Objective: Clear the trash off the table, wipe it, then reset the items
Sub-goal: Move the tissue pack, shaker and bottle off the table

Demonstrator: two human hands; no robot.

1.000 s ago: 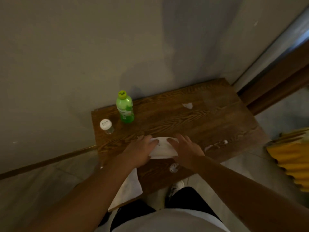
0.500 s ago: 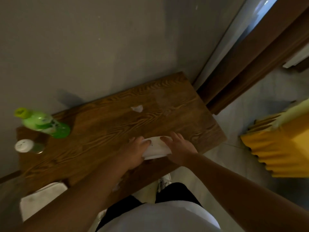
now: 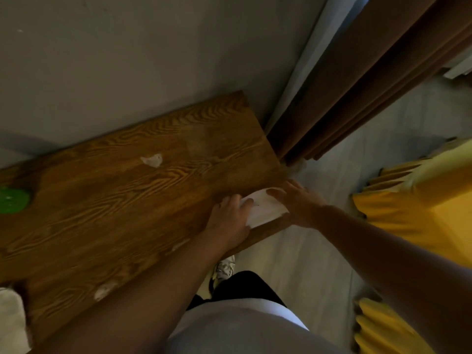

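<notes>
A folded white paper cloth (image 3: 263, 208) lies at the near right corner of the dark wooden table (image 3: 115, 213). My left hand (image 3: 227, 221) presses its left end and my right hand (image 3: 298, 203) presses its right end, fingers spread flat over it. A small crumpled white scrap (image 3: 152, 160) sits mid-table toward the wall. Two more white scraps (image 3: 104, 291) lie near the front edge, one partly hidden by my left arm. Only the base of the green bottle (image 3: 12, 203) shows at the left border.
A grey wall runs behind the table. A brown door frame (image 3: 357, 80) stands just right of it. Yellow pleated objects (image 3: 421, 213) sit on the pale floor at right. A white cloth (image 3: 11, 320) hangs at the lower left. My shoe (image 3: 224, 269) is below the table edge.
Both hands have slid the white cloth rightward along the front of the table to its right corner. The view has swung right, so the bottle is nearly out of frame and the small jar is gone.
</notes>
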